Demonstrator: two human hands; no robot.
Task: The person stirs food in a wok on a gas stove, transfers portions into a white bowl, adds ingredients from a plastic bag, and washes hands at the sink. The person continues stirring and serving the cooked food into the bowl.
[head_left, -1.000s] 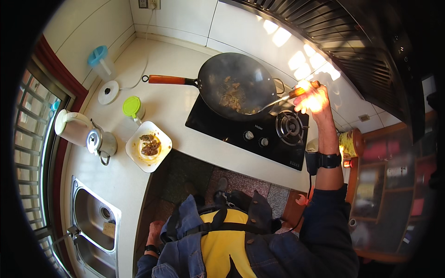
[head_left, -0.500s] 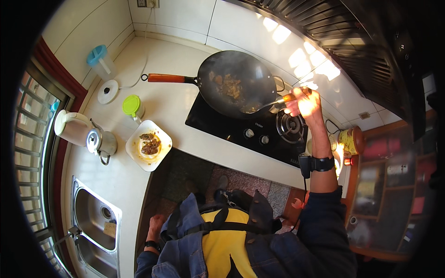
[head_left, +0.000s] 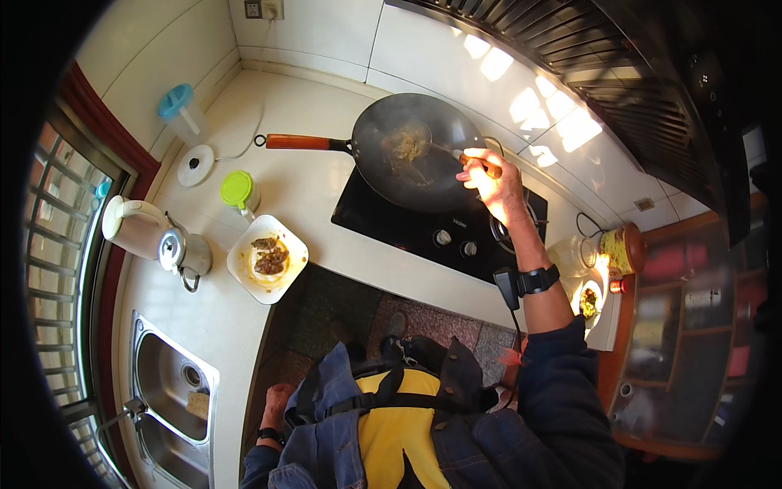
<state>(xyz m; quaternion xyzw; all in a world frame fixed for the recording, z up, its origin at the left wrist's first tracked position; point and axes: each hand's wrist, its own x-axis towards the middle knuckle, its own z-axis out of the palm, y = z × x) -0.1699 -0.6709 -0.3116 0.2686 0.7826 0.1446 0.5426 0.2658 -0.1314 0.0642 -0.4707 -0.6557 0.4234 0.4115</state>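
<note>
two hands are in view, and only the right hand has work: its fingers are closed around the wooden handle of a metal stirring tool. half a second ago the tool's tip was at the near right edge of the wok; now it has gone in among the food, and the hand has come left, close to the wok's right rim. that suggests the stirring has moved from the edge to the food itself, which lies in a loose heap around the middle under thin steam.

the left hand hangs low by the person's side; i cannot tell whether it is open or curled.

the wok sits on the black stove, its long handle reaching left over the pale worktop. there, a white bowl holds browned pieces, with a green-lidded jar and a silver kettle near. a double sink lies nearer the person, beside a barred window. a dark hood overhangs the sunlit tiled wall.
</note>
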